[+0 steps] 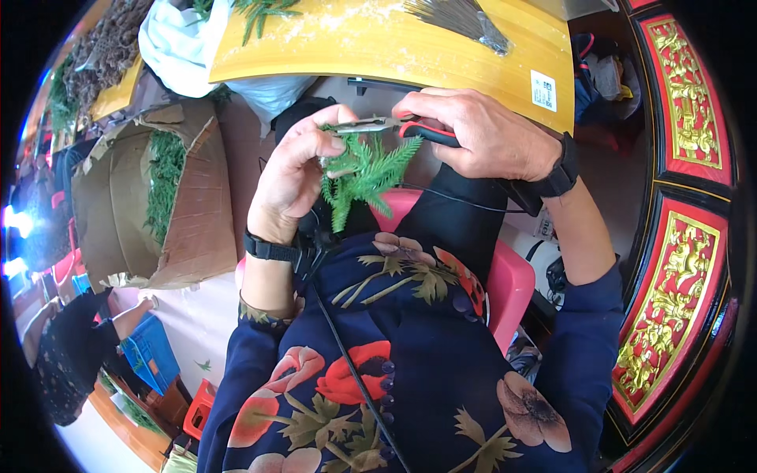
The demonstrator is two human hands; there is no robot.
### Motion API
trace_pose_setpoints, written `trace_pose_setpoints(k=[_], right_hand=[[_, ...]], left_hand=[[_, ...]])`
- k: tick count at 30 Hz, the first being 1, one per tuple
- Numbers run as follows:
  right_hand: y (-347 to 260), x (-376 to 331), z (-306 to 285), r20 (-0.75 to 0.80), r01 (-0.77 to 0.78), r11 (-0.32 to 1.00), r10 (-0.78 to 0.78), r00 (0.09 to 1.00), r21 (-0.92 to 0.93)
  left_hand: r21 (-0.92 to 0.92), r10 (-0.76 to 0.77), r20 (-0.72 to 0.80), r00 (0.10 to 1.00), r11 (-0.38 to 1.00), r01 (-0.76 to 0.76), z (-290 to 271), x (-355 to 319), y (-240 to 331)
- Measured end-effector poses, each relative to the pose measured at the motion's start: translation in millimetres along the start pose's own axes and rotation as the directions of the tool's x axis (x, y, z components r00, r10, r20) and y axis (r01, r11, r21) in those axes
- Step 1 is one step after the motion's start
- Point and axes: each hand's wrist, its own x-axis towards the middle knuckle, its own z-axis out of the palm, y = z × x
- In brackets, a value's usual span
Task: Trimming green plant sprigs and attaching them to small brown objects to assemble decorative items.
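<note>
My left hand [288, 162] is closed around the stem end of a green sprig [367, 177] that looks like artificial pine, its needled branches hanging below the fingers. In my right hand [489, 134] is a pair of pliers with red and black handles [430, 132]. The metal jaws point left and reach across to my left thumb and fingertips, just above the sprig. What lies between the jaws is too small to make out. Both hands are held over my lap, in front of the near edge of a yellow table [355, 59].
On the table lie a bundle of thin dark wires [465, 24] and more green sprigs [264, 14]. A cardboard box [118, 201] with greenery stands at left, below a white bag [181, 47]. Another person [67, 355] is by a blue crate [150, 355]. Carved red-gold panels [686, 94] line the right.
</note>
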Motion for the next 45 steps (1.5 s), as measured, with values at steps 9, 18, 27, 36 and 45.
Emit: trace_pose_setpoints(k=[9, 18, 27, 36, 45], right_hand=[[-5.3, 6.5, -2.1, 0.088, 0.027, 0.995, -0.036, 0.995, 0.098], [-11.4, -12.7, 2.8, 0.026, -0.249, 0.956, 0.249, 0.968, 0.154], [-6.6, -6.7, -1.8, -0.125, -0.153, 0.983, 0.164, 0.978, 0.097], [31.6, 11.7, -151.1, -0.4, -0.156, 0.713, 0.546, 0.736, 0.684], [89.5, -28.0, -91.8, -0.302, -0.444, 0.487, 0.853, 0.425, 0.752]], left_hand=[[-0.24, -0.04, 0.198, 0.979, 0.967, 0.088, -7.8, 4.0, -6.2], [-0.002, -0.029, 0.028, 0.999, 1.0, 0.029, 6.7, -12.4, -3.1], [0.151, 0.183, 0.017, 0.983, 0.971, -0.184, 14.3, -15.6, -1.1], [0.231, 0.086, 0.005, 0.996, 0.969, -0.085, -13.6, -21.1, -14.5], [0.315, 0.14, -0.127, 0.982, 0.945, -0.094, -22.1, -34.4, -18.4]])
